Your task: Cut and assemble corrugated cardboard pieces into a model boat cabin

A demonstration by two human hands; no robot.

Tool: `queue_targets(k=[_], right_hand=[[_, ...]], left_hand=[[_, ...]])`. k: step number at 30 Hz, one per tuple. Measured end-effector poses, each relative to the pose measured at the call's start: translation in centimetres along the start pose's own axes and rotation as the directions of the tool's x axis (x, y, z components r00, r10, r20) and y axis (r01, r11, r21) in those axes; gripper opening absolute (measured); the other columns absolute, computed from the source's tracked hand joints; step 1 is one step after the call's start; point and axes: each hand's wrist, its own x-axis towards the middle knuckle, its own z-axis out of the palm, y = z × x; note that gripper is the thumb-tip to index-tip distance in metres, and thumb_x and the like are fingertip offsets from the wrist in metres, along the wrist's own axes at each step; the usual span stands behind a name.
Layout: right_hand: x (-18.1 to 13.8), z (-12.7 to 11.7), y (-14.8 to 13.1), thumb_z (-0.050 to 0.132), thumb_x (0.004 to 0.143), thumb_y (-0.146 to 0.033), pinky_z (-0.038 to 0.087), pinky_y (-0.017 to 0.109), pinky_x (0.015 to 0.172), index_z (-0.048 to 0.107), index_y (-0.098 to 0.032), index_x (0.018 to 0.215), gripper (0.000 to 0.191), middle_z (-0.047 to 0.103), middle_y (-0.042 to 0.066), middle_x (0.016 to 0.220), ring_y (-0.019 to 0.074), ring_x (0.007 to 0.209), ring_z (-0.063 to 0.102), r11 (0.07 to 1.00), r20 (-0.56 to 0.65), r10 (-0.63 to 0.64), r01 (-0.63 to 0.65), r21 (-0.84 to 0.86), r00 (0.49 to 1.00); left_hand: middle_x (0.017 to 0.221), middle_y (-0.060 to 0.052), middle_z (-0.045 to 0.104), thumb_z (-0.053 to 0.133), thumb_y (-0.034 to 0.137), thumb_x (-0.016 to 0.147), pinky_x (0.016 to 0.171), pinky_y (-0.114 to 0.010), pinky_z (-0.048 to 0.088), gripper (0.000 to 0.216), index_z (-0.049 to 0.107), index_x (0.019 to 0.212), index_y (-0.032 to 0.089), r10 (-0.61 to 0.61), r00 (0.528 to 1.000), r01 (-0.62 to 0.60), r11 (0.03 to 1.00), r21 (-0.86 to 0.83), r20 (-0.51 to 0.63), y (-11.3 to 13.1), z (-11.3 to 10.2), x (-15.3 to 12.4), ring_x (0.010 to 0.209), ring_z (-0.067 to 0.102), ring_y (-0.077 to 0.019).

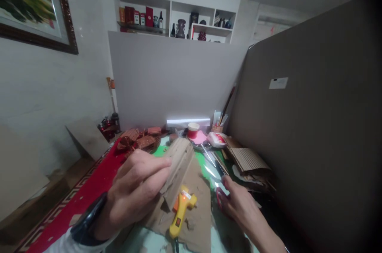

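Folded cardboard piece (182, 159) is tilted over a flat cardboard sheet (203, 209), middle of the table, left hand (135, 189) pinching its left side. Right hand's (238, 201) got fingers curled round some red-handled scissors (219, 197). Yellow glue gun's (178, 219) just lying on the sheet, little orange light glowing.

The left hand (139, 185) partly hides the folded brown cardboard (180, 159), and the brown-framed colourful painting (30, 2) (upper left) is cropped.
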Motion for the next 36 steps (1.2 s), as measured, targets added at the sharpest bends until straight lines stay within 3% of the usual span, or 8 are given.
queue_targets(k=[6, 8, 11, 13, 19, 25, 31, 36], right_hand=[[-1.0, -0.5, -2.0, 0.050, 0.082, -0.013, 0.043, 0.032, 0.052, 0.058, -0.021, 0.074, 0.013, 0.064, 0.009, 0.063, 0.0245, 0.058, 0.061, 0.972, -0.113, -0.204, 0.187, -0.139, 0.973], [-0.8, -2.5, -5.1, 0.049, 0.092, -0.014, 0.051, 0.034, 0.064, 0.063, -0.020, 0.102, 0.018, 0.071, 0.011, 0.090, 0.0246, 0.077, 0.067, 0.938, -0.129, -0.345, 0.337, -0.077, 0.930], [-0.5, -5.8, -10.0, 0.054, 0.098, -0.014, 0.052, 0.031, 0.087, 0.055, -0.024, 0.124, 0.028, 0.070, 0.006, 0.113, 0.0185, 0.102, 0.063, 0.811, -0.204, -0.560, 0.581, 0.062, 0.803], [-0.3, -7.3, -12.3, 0.057, 0.094, -0.004, 0.050, 0.034, 0.092, 0.060, -0.019, 0.122, 0.032, 0.069, 0.007, 0.115, 0.0192, 0.104, 0.058, 0.656, -0.296, -0.685, 0.740, 0.146, 0.665], [0.5, -8.1, -14.0, 0.056, 0.097, -0.006, 0.051, 0.032, 0.075, 0.069, -0.014, 0.101, 0.017, 0.072, 0.006, 0.091, 0.0178, 0.085, 0.057, 0.512, -0.318, -0.768, 0.831, 0.217, 0.556], [0.6, -7.8, -13.0, 0.051, 0.094, -0.005, 0.052, 0.038, 0.067, 0.067, -0.015, 0.104, 0.022, 0.074, 0.012, 0.090, 0.0228, 0.076, 0.061, 0.485, -0.338, -0.835, 0.871, -0.079, 0.434], [1.6, -6.9, -11.3, 0.065, 0.093, -0.042, 0.053, 0.035, 0.064, 0.071, -0.025, 0.096, 0.018, 0.071, 0.008, 0.084, 0.0224, 0.074, 0.063, 0.637, -0.313, -0.697, 0.758, 0.142, 0.645], [2.7, -5.4, -10.2, 0.062, 0.094, -0.045, 0.050, 0.031, 0.061, 0.069, -0.022, 0.086, 0.025, 0.067, 0.007, 0.074, 0.0204, 0.068, 0.061, 0.684, -0.270, -0.667, 0.714, 0.149, 0.695]], left_hand=[[0.100, -0.008, 0.078, 0.055, 0.018, 0.097, 0.076, -0.035, 0.058, 0.024, 0.070, 0.115, 0.021, -0.009, 0.999, 0.010, 1.000, 0.022, -0.045, 1.4, 0.0, -0.2, 0.088, 0.070, -0.0221], [0.098, -0.008, 0.079, 0.055, 0.019, 0.097, 0.073, -0.035, 0.058, 0.024, 0.070, 0.114, 0.022, -0.020, 0.999, 0.020, 1.000, 0.012, -0.047, 2.0, -0.1, -0.2, 0.085, 0.071, -0.0225], [0.098, -0.008, 0.079, 0.054, 0.019, 0.097, 0.072, -0.036, 0.058, 0.024, 0.069, 0.116, 0.022, -0.022, 1.000, 0.022, 1.000, 0.006, 0.009, 2.9, -0.2, -0.2, 0.083, 0.072, -0.0228], [0.097, -0.007, 0.080, 0.053, 0.016, 0.098, 0.074, -0.037, 0.058, 0.026, 0.069, 0.117, 0.022, -0.030, 0.999, 0.030, 1.000, 0.001, 0.011, 3.4, -0.2, -0.2, 0.083, 0.071, -0.0221], [0.097, -0.009, 0.078, 0.056, 0.015, 0.096, 0.078, -0.037, 0.058, 0.022, 0.069, 0.114, 0.016, -0.015, 1.000, 0.015, 1.000, -0.013, -0.005, 3.8, -0.2, 0.4, 0.088, 0.069, -0.0222], [0.094, -0.006, 0.077, 0.061, 0.017, 0.094, 0.081, -0.041, 0.055, 0.014, 0.070, 0.105, 0.018, -0.031, 0.999, 0.032, 0.999, 0.021, -0.041, 3.9, 0.5, 1.7, 0.087, 0.066, -0.0223], [0.092, -0.007, 0.070, 0.060, 0.010, 0.092, 0.075, -0.040, 0.052, 0.012, 0.070, 0.097, 0.016, -0.088, 0.986, 0.087, 0.996, -0.015, -0.142, 2.4, 2.0, 2.3, 0.084, 0.062, -0.0217], [0.094, -0.004, 0.065, 0.066, -0.006, 0.080, 0.071, -0.037, 0.049, 0.033, 0.070, 0.099, 0.020, -0.195, 0.933, 0.219, 0.974, 0.048, -0.303, 0.2, 1.7, 2.0, 0.086, 0.060, -0.0209]])
